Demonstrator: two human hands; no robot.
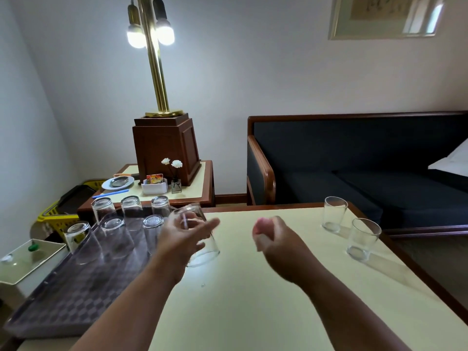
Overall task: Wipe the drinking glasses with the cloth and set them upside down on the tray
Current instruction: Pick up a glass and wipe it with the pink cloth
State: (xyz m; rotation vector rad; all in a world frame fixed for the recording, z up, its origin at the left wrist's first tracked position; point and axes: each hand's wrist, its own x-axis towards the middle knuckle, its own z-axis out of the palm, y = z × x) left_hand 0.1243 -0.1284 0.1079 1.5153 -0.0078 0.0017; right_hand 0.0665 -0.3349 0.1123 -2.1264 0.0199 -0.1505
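Note:
My left hand (186, 235) holds a clear drinking glass (206, 250) mouth down and tilted, just right of the tray's right edge, its rim low over the cream table (253, 315). My right hand (277, 243) is curled round a small bunched pink cloth (262, 224) above the middle of the table; motion blurs it. The dark checked tray (63, 302) lies at the left and carries several glasses upside down, such as one inverted glass (115, 236). Two upright glasses stand at the table's far right, a back one (334, 214) and a nearer one (362, 239).
A side table (197, 186) behind the tray bears a lamp on a wooden base (166, 148), a small plate, a sachet holder and a flower vase. A yellow basket (57, 219) and a white box (27, 259) sit at the left. A dark sofa (354, 168) stands behind the table.

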